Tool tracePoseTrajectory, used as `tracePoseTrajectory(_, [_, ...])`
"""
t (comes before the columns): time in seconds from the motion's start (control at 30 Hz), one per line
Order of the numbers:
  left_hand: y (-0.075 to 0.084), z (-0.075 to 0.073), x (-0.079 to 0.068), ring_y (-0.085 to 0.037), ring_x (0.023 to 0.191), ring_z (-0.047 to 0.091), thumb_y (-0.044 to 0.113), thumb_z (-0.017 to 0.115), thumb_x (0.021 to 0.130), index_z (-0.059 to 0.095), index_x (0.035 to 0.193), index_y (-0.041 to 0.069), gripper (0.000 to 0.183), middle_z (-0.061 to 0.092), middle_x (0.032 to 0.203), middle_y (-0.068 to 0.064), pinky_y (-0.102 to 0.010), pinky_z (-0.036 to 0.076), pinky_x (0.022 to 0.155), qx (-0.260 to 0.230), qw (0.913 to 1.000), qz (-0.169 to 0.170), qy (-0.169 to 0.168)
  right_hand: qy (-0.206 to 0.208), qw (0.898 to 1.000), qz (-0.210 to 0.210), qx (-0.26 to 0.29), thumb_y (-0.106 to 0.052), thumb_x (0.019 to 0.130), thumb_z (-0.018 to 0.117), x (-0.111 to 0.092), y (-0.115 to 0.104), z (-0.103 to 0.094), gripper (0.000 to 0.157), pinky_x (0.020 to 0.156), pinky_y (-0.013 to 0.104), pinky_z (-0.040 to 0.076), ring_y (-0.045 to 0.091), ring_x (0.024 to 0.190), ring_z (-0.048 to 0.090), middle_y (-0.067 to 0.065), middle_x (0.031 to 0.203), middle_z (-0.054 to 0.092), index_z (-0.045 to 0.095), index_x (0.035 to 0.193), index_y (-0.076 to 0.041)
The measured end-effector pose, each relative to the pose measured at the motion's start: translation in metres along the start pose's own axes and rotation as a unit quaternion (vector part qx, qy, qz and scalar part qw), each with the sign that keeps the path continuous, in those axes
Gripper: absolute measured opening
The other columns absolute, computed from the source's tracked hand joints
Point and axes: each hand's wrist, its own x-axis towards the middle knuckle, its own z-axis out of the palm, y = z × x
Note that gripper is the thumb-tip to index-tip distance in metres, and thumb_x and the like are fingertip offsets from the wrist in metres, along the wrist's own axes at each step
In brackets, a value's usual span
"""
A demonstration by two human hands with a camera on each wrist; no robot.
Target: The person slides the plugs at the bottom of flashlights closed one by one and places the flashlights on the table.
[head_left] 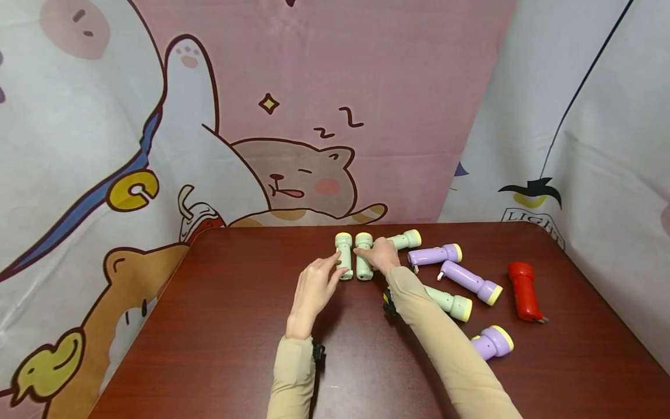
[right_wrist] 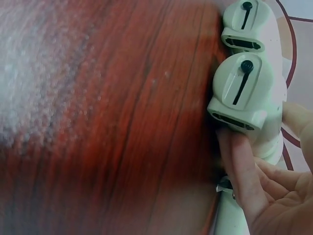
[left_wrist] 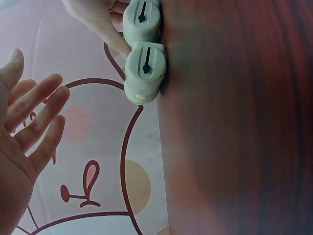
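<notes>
Two pale green flashlights lie side by side near the far edge of the table, yellow-rimmed heads pointing away. My left hand point(head_left: 312, 285) is beside the left flashlight point(head_left: 343, 256), its fingers extended and spread; the left wrist view shows a gap between them. My right hand point(head_left: 382, 255) holds the right flashlight point(head_left: 363, 270) by its side, thumb above and fingers low along the body. In the right wrist view, the end of this flashlight point(right_wrist: 244, 90) shows a dark slot with a round knob. Another green flashlight point(head_left: 408, 240) lies angled just beyond the right hand, partly hidden by it.
Right of the hands lie two purple flashlights point(head_left: 434, 255) point(head_left: 471, 282) and a red flashlight point(head_left: 523, 291). The right forearm partly covers another green flashlight point(head_left: 452, 304) and a nearer purple flashlight point(head_left: 493, 343). A cartoon-printed cloth point(head_left: 419, 116) hangs behind the dark wooden table point(head_left: 225, 326).
</notes>
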Motion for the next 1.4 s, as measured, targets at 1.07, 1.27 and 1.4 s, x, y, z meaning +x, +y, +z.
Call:
tracePoseTrajectory(1.07, [0.002,0.000,0.001,-0.019,0.084,0.068,0.029,0.066,0.088,0.067,0.118,0.006,0.037,0.074,0.096,-0.004,-0.034,0.054,0.070,-0.009,0.9998,-0.010,-0.016,0.055,0.996,0.065,-0.022,-0.040,0.093,0.052,0.008,0.022,-0.036,0.042,0.081,0.040,0.055,0.022,0.051,0.069,0.014,0.062,0.070,0.068,0.084,-0.001])
tracePoseTrajectory(1.27, [0.000,0.000,0.000,-0.019,0.083,0.068,0.029,0.065,0.089,0.067,0.118,0.006,0.037,0.074,0.095,-0.005,-0.034,0.054,0.070,-0.008,0.9998,-0.006,-0.016,0.054,0.995,0.083,-0.002,-0.041,0.093,0.050,0.010,0.026,-0.038,0.047,0.097,0.044,0.048,0.024,0.054,0.069,0.017,0.070,0.071,0.068,0.091,0.002])
tracePoseTrajectory(1.4, [0.000,-0.001,0.000,-0.019,0.083,0.068,0.029,0.065,0.089,0.067,0.117,0.007,0.036,0.074,0.097,-0.006,-0.033,0.054,0.069,-0.008,0.9999,-0.001,-0.013,0.039,0.993,0.105,0.029,-0.041,0.094,0.048,0.014,0.026,-0.041,0.049,0.100,0.043,0.046,0.025,0.056,0.070,0.022,0.084,0.072,0.068,0.103,0.003])
